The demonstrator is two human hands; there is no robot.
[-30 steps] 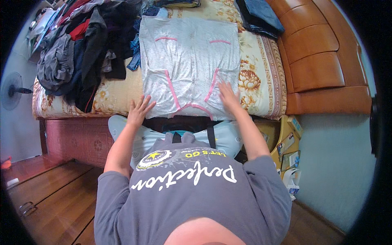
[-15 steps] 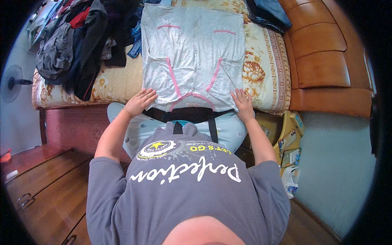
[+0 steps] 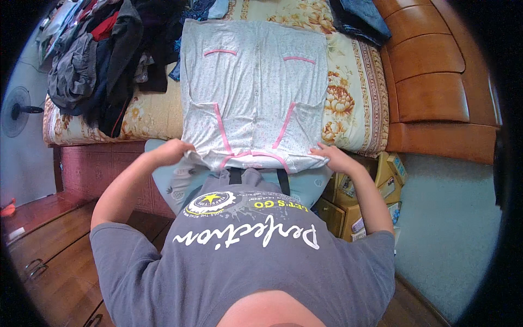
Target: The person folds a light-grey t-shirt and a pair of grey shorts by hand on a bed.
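A pale pyjama top point(image 3: 253, 92) with a small print and pink trim lies spread on the bed, its collar end toward me and hanging over the near edge. My left hand point(image 3: 173, 151) grips its near left corner, fingers closed on the cloth. At the near right corner, my right hand point(image 3: 331, 157) pinches the fabric between thumb and fingers. Folded-in sides with pink edging run up both halves of the top, below two pink-trimmed pocket lines.
A heap of dark clothes point(image 3: 103, 60) covers the bed's left side. Folded jeans point(image 3: 359, 20) lie at the far right, beside the brown leather headboard point(image 3: 430, 82). A fan point(image 3: 22, 110) stands at the left, and a yellow cabinet point(image 3: 346, 204) at the near right.
The pyjama top has slid toward me, its collar end now further over the bed's edge. Both hands went from lying flat on its corners to gripping them, and the elbows have moved outward.
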